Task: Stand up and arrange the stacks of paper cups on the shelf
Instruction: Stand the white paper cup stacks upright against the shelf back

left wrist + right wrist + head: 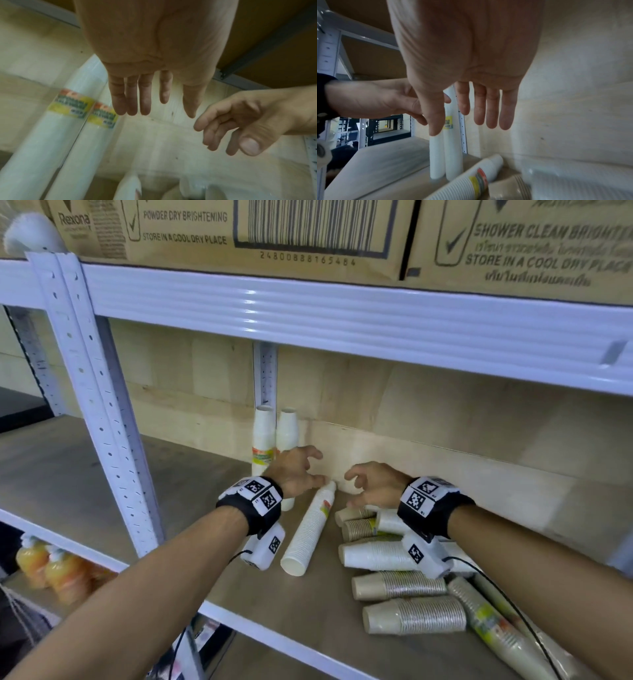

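On the middle shelf board (85,474), seen from the head camera, 2 white cup stacks (263,436) stand upright side by side against the back wall, close to a perforated upright. Just in front of them the left hand (296,470) reaches in with fingers spread and loosely bent, holding nothing, its thumb close to the narrow end of a long white stack lying flat (308,529). Whether it touches that stack I cannot tell. Opposite it the right hand (375,484) hovers, fingers apart and lightly curled, also empty. Below the right wrist a jumble of lying stacks (404,587), white and brownish, sprawls toward the shelf's front edge. Cardboard boxes (239,231) sit on the level above, and orange bottles (51,570) on the level below.

From the left wrist camera, the left hand (154,54) shows its fingers straight and slightly parted, with the 2 labelled upright stacks (68,128) beside them and the right hand (240,121) loosely curled nearby.

From the right wrist camera, the right hand (467,60) hangs with fingers straight, the left hand (376,98) reaching in from the side, both apart from the standing stacks (452,155). The lying stack (471,180) rests tilted below.
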### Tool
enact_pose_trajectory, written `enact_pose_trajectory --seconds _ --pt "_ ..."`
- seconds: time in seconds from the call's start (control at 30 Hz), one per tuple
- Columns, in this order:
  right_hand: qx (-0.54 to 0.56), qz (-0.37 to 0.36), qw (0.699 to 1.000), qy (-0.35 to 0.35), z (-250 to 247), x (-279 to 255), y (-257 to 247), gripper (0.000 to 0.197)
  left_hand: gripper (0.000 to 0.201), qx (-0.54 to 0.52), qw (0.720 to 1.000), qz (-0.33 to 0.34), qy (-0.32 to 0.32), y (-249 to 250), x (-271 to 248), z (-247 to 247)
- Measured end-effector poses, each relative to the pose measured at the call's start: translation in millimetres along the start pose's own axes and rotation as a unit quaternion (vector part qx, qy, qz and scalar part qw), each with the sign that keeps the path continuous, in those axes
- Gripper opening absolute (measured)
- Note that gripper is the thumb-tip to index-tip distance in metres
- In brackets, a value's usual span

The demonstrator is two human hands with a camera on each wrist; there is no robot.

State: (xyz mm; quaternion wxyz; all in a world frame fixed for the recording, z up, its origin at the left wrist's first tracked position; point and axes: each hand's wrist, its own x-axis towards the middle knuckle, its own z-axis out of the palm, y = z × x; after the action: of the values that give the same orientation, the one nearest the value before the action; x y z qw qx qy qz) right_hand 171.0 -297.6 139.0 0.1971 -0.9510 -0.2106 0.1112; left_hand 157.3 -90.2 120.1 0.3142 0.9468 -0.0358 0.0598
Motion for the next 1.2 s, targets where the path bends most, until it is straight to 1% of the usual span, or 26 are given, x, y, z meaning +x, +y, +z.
enact_pose_trajectory --seconds 0.07,0.13,0.2,0.23,0.27,0.33,0.37,0.47,0.57,0.67,0.8,0.9,1.0,1.1,1.2 --pt "-0.015 0.010 1.000 -0.020 8 -13 12 0.065 0.059 -0.011 0.999 -0.012 -0.034 -6 -6 15" --pt "-0.023 0.020 0.999 -0.032 16 -24 23 0.064 0.059 0.027 0.997 -0.011 -0.066 -14 -11 29" --pt "-0.021 0.020 0.999 -0.044 24 -34 33 0.055 0.067 0.069 0.993 -0.005 -0.090 -24 -15 43" --pt "-0.029 0.019 0.998 -0.057 27 -39 35 0.053 0.072 0.077 0.992 -0.015 -0.099 -30 -17 50" --pt "-0.042 0.028 0.996 -0.068 32 -41 38 0.058 0.076 0.083 0.990 -0.034 -0.108 -37 -18 58" --pt "-0.074 0.050 0.993 -0.078 39 -45 42 0.069 0.084 0.082 0.987 -0.070 -0.120 -50 -19 72" --pt "-0.083 0.053 0.992 -0.082 42 -46 44 0.070 0.087 0.078 0.986 -0.083 -0.126 -55 -20 78" --pt "-0.107 0.055 0.988 -0.099 51 -47 50 0.066 0.095 0.071 0.983 -0.104 -0.132 -66 -20 93" --pt "-0.135 0.044 0.985 -0.098 56 -46 54 0.066 0.101 0.056 0.981 -0.125 -0.139 -73 -19 100" --pt "-0.152 0.038 0.982 -0.104 61 -43 58 0.068 0.106 0.057 0.980 -0.128 -0.143 -77 -17 103" --pt "-0.156 0.038 0.981 -0.108 64 -41 64 0.074 0.108 0.062 0.980 -0.127 -0.142 -79 -14 103" --pt "-0.153 0.038 0.982 -0.105 64 -40 66 0.073 0.104 0.050 0.979 -0.127 -0.150 -79 -13 102" --pt "-0.152 0.038 0.982 -0.102 64 -39 67 0.071 0.099 0.039 0.980 -0.129 -0.143 -79 -15 101" --pt "-0.151 0.033 0.984 -0.083 62 -40 65 0.066 0.095 0.026 0.978 -0.145 -0.146 -79 -17 99" --pt "-0.147 0.030 0.987 -0.054 55 -39 60 0.065 0.095 0.006 0.979 -0.134 -0.152 -75 -20 93"
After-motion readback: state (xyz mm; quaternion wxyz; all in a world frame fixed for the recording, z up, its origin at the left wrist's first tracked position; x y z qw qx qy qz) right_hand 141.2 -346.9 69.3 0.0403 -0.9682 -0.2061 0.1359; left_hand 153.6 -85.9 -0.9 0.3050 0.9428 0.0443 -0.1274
